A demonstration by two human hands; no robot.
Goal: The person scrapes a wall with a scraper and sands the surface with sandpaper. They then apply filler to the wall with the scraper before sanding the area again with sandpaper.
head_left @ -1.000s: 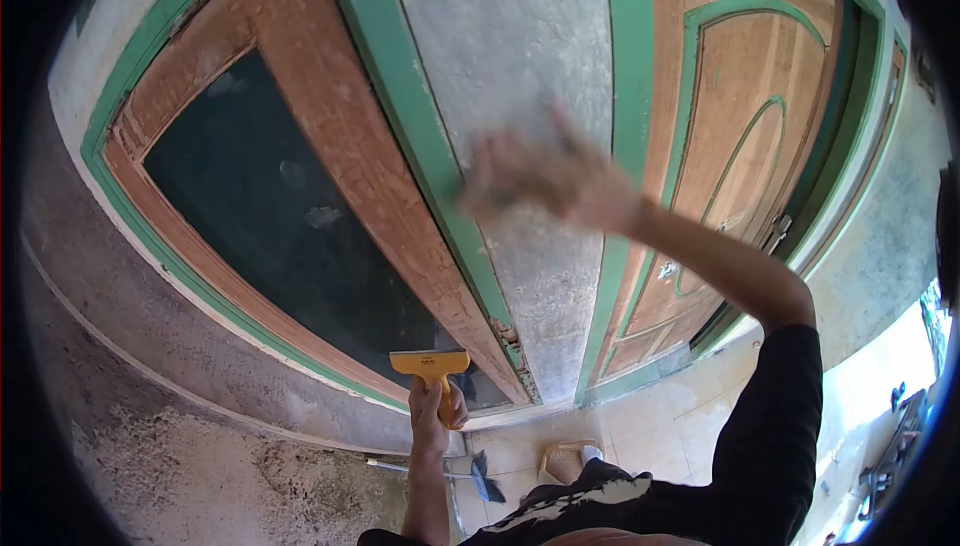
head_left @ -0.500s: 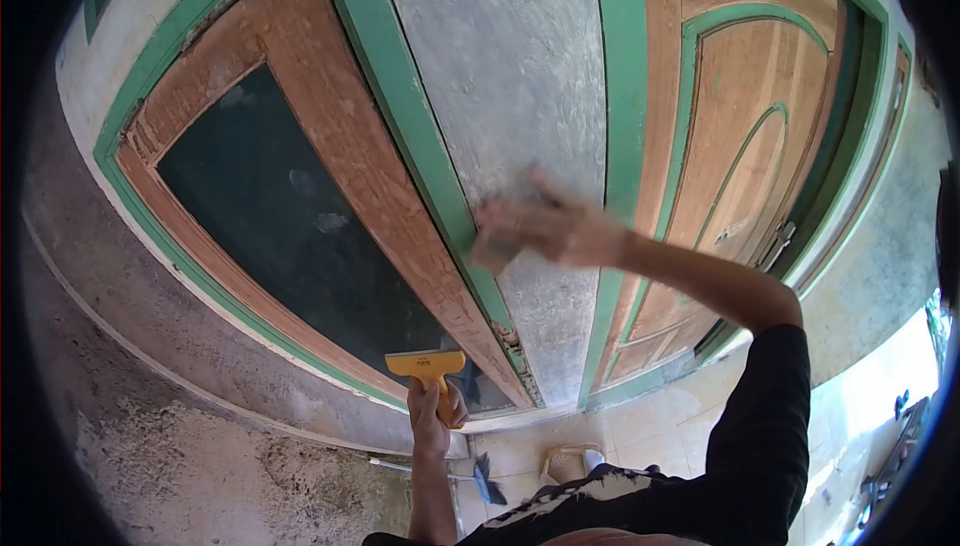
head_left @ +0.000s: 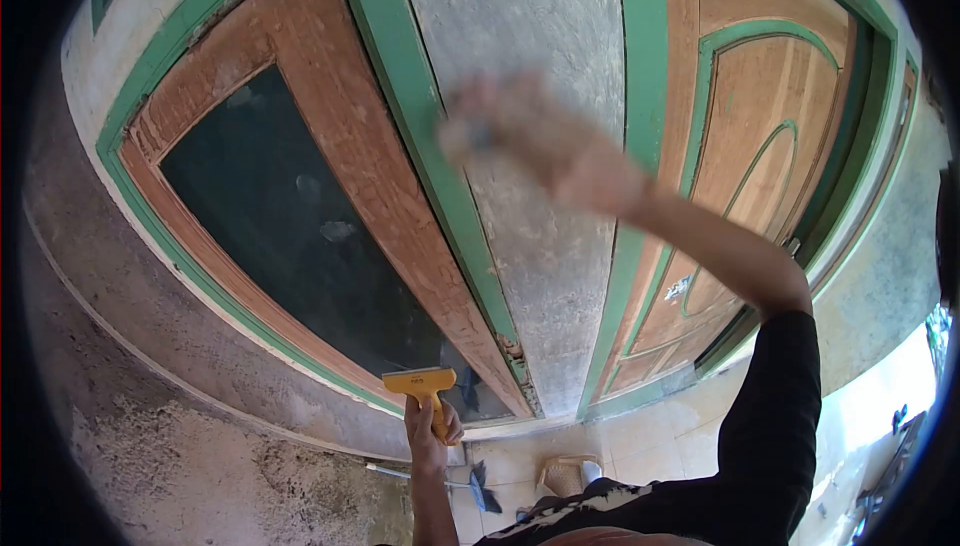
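Note:
My left hand [head_left: 432, 428] is wrapped round the handle of a yellow scraper [head_left: 420, 382], its wide blade upward in front of the lower part of the dark window pane [head_left: 290, 206]. My right hand [head_left: 540, 141] is smeared by motion over the grey wall strip [head_left: 560, 276], with its fingertips near the green frame post [head_left: 415, 96]. Something greyish may be under its fingers, too blurred to make out. Bare reddish-brown wood [head_left: 335, 96] surrounds the pane.
A wooden door [head_left: 740, 156] with green trim stands on the right. Low down are a broom [head_left: 484, 491] and a woven basket [head_left: 563, 476] on the tiled floor. A stained wall [head_left: 200, 466] lies at the lower left.
My right hand has moved up along the grey strip. My left hand and the scraper are slightly lower. The view has shifted a little.

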